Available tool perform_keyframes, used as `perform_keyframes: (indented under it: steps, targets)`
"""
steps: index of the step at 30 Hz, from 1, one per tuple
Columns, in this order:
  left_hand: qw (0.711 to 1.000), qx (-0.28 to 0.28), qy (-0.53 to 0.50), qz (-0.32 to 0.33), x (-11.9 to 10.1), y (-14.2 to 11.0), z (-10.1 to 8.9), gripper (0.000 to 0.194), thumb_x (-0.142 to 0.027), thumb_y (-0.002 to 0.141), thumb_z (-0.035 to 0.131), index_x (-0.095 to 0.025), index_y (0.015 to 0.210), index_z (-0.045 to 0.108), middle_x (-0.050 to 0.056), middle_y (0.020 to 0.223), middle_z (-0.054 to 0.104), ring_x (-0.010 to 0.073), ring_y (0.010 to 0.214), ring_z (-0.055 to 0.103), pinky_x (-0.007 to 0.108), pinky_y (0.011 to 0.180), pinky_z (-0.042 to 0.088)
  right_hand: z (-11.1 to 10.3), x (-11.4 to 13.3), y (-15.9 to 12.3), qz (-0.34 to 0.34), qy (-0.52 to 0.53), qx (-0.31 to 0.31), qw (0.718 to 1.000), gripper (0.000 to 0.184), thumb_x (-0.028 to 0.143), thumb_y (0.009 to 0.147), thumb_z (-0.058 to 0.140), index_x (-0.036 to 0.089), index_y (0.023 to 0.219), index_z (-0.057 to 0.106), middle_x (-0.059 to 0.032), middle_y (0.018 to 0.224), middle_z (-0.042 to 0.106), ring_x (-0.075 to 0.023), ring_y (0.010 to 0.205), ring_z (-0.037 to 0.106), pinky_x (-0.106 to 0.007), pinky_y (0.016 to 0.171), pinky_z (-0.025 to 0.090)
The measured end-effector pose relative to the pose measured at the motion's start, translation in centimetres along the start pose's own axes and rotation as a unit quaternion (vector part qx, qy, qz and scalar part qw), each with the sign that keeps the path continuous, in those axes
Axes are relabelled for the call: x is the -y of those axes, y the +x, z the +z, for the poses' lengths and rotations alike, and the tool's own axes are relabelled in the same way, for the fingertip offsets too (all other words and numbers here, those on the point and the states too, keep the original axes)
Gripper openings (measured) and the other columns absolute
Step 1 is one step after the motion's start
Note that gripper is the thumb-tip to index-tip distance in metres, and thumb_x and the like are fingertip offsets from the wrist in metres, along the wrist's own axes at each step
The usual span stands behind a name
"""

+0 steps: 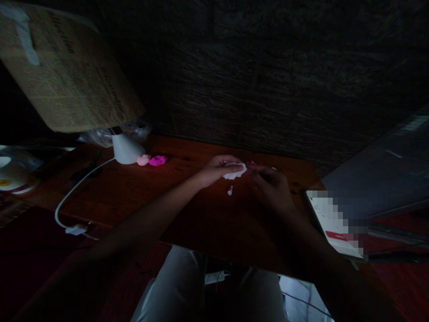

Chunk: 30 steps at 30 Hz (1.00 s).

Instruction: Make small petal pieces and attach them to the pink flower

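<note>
My left hand (217, 170) is closed on a thin, pale piece of modelling clay (235, 172) with a wavy, scalloped edge, the thumb lying over its top. At the right edge of this piece, the fingers of my right hand (271, 181) come together in a pinch; the dim light blurs the exact contact. Just below on the wooden table lies a small pale roll (230, 190), narrower at its upper end. Behind my right fingers some small pink bits (250, 163) show, partly hidden by the hand.
To the left, a light pink lump (143, 159) and a magenta lump (158, 160) touch near the base (126, 150) of a lamp with a newsprint shade (73, 71). Its white cord (65, 197) hangs over the table (140, 192). A white box or booklet (330, 219) lies right. A dark wall stands behind.
</note>
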State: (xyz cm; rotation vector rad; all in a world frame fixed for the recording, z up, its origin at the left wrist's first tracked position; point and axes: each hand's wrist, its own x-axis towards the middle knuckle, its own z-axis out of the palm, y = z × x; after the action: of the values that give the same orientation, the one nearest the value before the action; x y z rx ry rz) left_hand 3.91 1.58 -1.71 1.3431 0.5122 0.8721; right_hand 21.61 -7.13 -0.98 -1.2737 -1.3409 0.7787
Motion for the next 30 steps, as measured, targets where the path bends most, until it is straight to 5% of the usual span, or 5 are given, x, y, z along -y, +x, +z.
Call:
perform_keyframes:
  steps: [11,18,21,27,30]
  targets:
    - [0.989,0.024,0.138,0.044,-0.4,-0.4,-0.3,0.033,-0.036,0.07,0.084,-0.013,0.09,0.074,0.003,0.086,0.072,0.0117,0.078,0.062,0.025,0.074,0.045,-0.2,0.1,-0.1,-0.023,-0.065,0.025,0.997,0.026,0.044,0.081,0.07,0.02,0.088,0.078,-0.0041,0.077,0.076,-0.0188,0.064,0.065,-0.031,0.059,0.051]
    - [0.994,0.058,0.089,0.033,-0.3,-0.3,0.3,0.038,-0.043,0.072,0.083,-0.013,0.091,0.071,0.002,0.083,0.069,0.0098,0.074,0.06,0.022,0.07,0.045,0.0,0.3,-0.1,-0.05,-0.049,0.022,0.997,0.02,0.039,0.079,0.07,0.02,0.082,0.074,-0.005,0.08,0.076,-0.0211,0.074,0.068,-0.035,0.073,0.054]
    - [0.998,0.023,0.051,0.016,0.0,0.2,0.3,0.042,-0.047,0.069,0.085,-0.013,0.089,0.069,0.0,0.078,0.066,0.0081,0.067,0.057,0.021,0.064,0.043,0.1,0.6,-0.1,-0.062,-0.044,-0.013,0.997,0.017,0.036,0.079,0.069,0.02,0.082,0.075,-0.005,0.082,0.077,-0.021,0.076,0.069,-0.035,0.076,0.054]
    - [0.988,-0.153,0.036,-0.001,-0.7,1.1,-2.7,0.035,-0.043,0.075,0.08,-0.015,0.092,0.07,0.001,0.081,0.068,0.0092,0.068,0.058,0.023,0.065,0.044,-0.2,1.2,0.0,-0.047,0.031,-0.052,0.997,0.012,0.035,0.074,0.073,0.023,0.076,0.075,-0.0039,0.085,0.077,-0.0195,0.081,0.069,-0.032,0.071,0.054]
    - [0.977,-0.12,0.175,-0.012,-1.3,0.8,-4.0,0.027,-0.037,0.077,0.077,-0.014,0.091,0.071,0.002,0.08,0.07,0.0103,0.068,0.059,0.024,0.068,0.045,-0.2,1.3,0.1,0.01,0.073,-0.035,0.997,0.014,0.037,0.072,0.075,0.024,0.076,0.075,-0.0036,0.087,0.076,-0.0153,0.068,0.062,-0.027,0.056,0.047]
